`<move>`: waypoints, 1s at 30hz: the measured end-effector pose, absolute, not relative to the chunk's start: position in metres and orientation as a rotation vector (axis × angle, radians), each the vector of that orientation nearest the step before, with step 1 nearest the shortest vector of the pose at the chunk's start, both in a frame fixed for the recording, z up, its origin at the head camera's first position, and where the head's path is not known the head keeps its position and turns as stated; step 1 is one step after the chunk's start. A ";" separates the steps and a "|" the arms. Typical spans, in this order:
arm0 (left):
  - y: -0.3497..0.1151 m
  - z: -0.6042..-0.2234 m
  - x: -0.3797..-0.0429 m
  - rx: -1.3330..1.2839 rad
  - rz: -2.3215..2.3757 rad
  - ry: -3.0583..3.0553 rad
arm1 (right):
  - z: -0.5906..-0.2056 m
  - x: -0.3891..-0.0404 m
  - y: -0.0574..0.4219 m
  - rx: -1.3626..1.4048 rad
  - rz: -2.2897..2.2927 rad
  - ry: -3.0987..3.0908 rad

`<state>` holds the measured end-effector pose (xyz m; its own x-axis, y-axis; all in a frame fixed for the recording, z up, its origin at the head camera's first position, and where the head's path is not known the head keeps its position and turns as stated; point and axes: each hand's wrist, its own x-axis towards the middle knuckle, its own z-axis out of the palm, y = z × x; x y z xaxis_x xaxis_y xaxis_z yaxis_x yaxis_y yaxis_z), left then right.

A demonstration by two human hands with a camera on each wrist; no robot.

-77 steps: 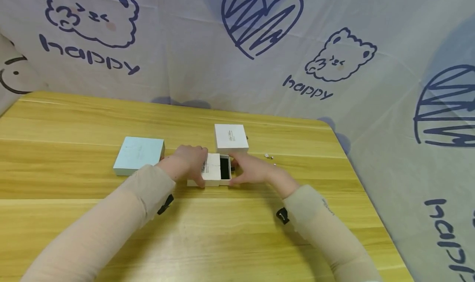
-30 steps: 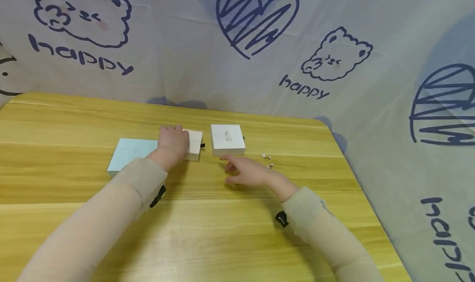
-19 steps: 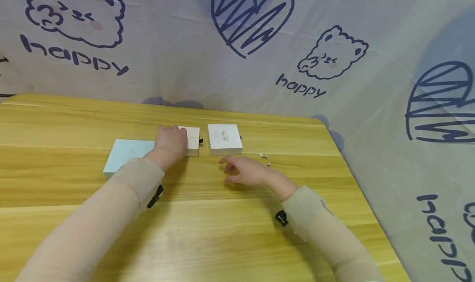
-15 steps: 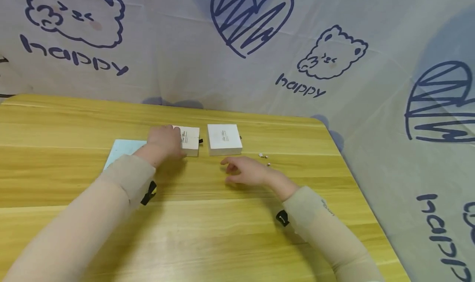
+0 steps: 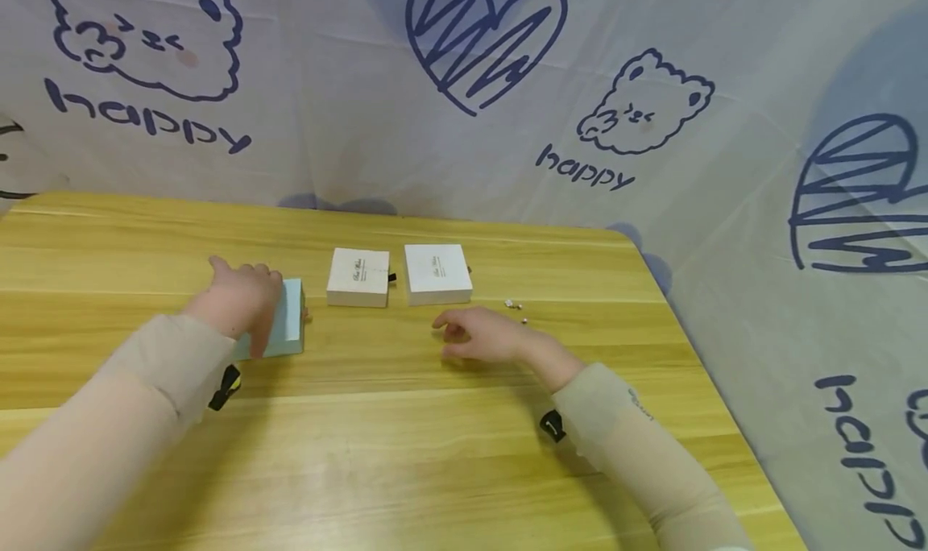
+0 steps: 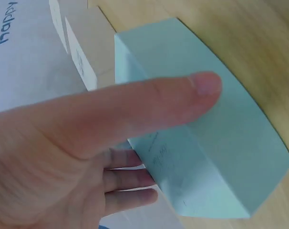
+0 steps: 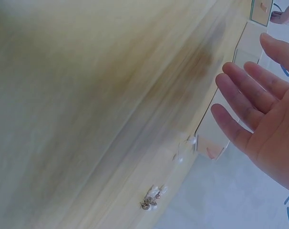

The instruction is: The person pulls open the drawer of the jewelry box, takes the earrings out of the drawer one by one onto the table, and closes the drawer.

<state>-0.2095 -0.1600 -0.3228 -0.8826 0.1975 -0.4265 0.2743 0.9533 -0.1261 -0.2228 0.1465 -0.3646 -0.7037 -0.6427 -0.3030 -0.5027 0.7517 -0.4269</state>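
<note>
My left hand (image 5: 239, 301) is over the light blue box (image 5: 292, 317) at the table's left, its fingers spread. In the left wrist view the straight thumb crosses in front of the blue box (image 6: 235, 119), and the other fingers reach past its far side; whether they touch it I cannot tell. A cream drawer box (image 5: 358, 279) with a black tab lies to the right of it, closed. Beside that stands a white drawer box (image 5: 437, 274). My right hand (image 5: 482, 333) hovers near the white box, fingers loosely bent and holding nothing.
Small pieces that look like jewellery (image 5: 511, 304) lie on the table right of the white box; the right wrist view shows a cluster (image 7: 152, 197) of them, white and metallic. A patterned cloth (image 5: 348, 116) hangs behind the wooden table (image 5: 406, 462).
The cream box was slid in closed, moved up beside the white box and let go. My left hand has then moved left to the blue box. The right hand let go and stays nearby.
</note>
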 end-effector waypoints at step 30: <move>-0.065 -0.346 -0.185 0.789 -0.271 2.745 | -0.368 -0.223 0.148 -0.866 -0.434 2.501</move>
<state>-0.1853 -0.0655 -0.3460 -0.8145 0.4911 -0.3088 0.5420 0.8340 -0.1033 -0.2230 0.1480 -0.3684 -0.6987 -0.6425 -0.3146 -0.4988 0.7528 -0.4295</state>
